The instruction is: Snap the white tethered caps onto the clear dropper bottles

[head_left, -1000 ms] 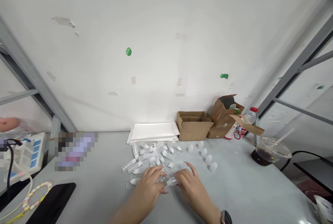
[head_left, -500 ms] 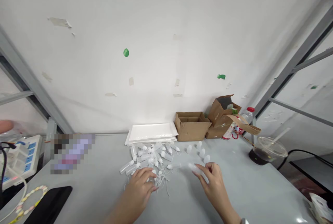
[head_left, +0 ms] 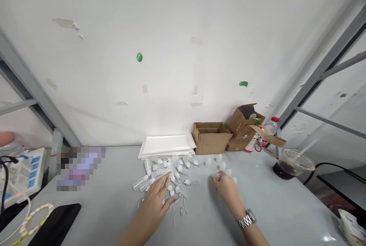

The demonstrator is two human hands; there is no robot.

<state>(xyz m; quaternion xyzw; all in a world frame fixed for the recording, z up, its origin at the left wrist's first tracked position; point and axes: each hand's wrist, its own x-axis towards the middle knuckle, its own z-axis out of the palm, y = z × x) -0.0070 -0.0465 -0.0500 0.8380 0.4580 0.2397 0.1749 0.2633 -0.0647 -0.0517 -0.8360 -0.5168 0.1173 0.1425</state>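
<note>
My left hand (head_left: 154, 202) is open over the near side of a pile of clear plastic tubes (head_left: 160, 171) with white caps and thin white strings. Its thumb and fingers are spread, and nothing shows gripped between them. To the right, my right hand (head_left: 227, 190) has its fingers closed on a small translucent dome-shaped piece (head_left: 217, 176), mostly hidden by the fingertips. Several similar domed pieces (head_left: 208, 162) stand just beyond and beside that hand. One clear tube (head_left: 195, 181) lies between the hands, at the pile's right edge.
White flat packs (head_left: 168, 145) are stacked behind the pile. Next to them stand an open cardboard box (head_left: 213, 141) and a brown paper bag (head_left: 241, 131). A lidded drink cup (head_left: 291, 164) is at right; a black phone (head_left: 55, 225) and bead bracelet (head_left: 36, 219) lie at left.
My right hand has moved forward and slightly left toward the domed pieces, and its wristwatch has come into view. My left hand's fingers have spread and reach farther over the pile.
</note>
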